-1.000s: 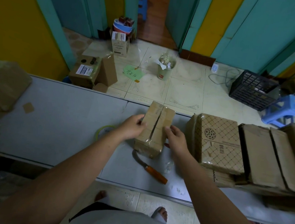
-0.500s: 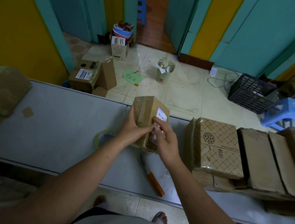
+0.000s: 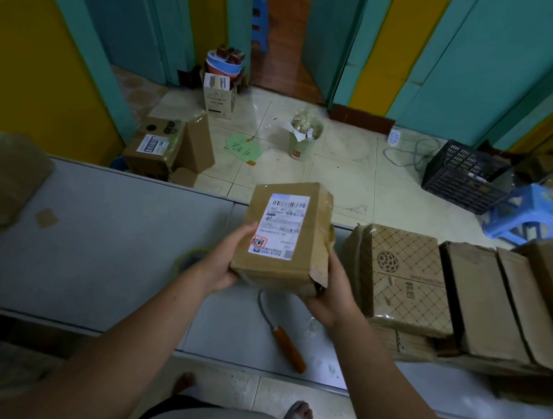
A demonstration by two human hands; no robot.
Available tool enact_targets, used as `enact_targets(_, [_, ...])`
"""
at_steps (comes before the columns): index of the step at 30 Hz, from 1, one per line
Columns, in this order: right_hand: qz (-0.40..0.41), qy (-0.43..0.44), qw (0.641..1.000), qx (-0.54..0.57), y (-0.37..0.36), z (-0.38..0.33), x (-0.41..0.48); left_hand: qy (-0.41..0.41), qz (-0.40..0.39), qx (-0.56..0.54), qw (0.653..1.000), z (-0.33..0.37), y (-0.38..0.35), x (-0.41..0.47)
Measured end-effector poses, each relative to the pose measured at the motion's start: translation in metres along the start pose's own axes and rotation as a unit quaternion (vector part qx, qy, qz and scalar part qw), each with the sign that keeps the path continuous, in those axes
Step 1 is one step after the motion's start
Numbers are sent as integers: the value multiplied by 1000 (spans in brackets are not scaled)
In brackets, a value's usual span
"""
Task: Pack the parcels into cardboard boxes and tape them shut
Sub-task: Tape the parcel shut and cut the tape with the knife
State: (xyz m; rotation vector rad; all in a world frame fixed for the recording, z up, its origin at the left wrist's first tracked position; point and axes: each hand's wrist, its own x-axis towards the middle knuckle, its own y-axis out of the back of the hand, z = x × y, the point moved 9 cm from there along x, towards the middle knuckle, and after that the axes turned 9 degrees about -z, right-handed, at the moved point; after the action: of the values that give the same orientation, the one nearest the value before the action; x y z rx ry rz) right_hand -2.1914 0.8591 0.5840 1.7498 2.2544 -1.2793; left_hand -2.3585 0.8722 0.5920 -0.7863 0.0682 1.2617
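The grey worktop point(image 3: 98, 244) runs from left to right. A knife point(image 3: 285, 340) with an orange handle lies on it near the front edge. Left of the knife, a greenish tape roll point(image 3: 188, 259) lies flat and is partly hidden. At the right end, cardboard boxes point(image 3: 445, 291) lie side by side, touching. At the left end rests a brown bundle point(image 3: 4, 175), with a small brown patch point(image 3: 46, 218) near it.

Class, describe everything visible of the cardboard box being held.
The cardboard box is brown and glossy with clear tape, its lower right corner torn. A white shipping label with barcodes and a red stamp sits on the upward face. It is held tilted above the grey table, left hand gripping its left edge, right hand cupping the torn corner.
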Motion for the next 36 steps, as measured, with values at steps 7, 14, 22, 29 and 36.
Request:
enact_targets(7, [129,103,927,-338,17,-53,-17,-160,89,365,913,23,5,14])
enact_targets(14, [177,140,811,-539,9,-69,-25,-114,-5,260,959,-13,-48,28])
enact_targets(22, [191,13,675,-712,16,-72,-29,-45,-38,300,952,-41,-79,46])
enact_targets(29, [176,9,687,-705,25,-57,-23,-68,-39,323,943,-38,-86,55])
enact_targets(36, [168,7,664,-728,19,-57,-23,-66,-26,343,937,-39,-81,62])
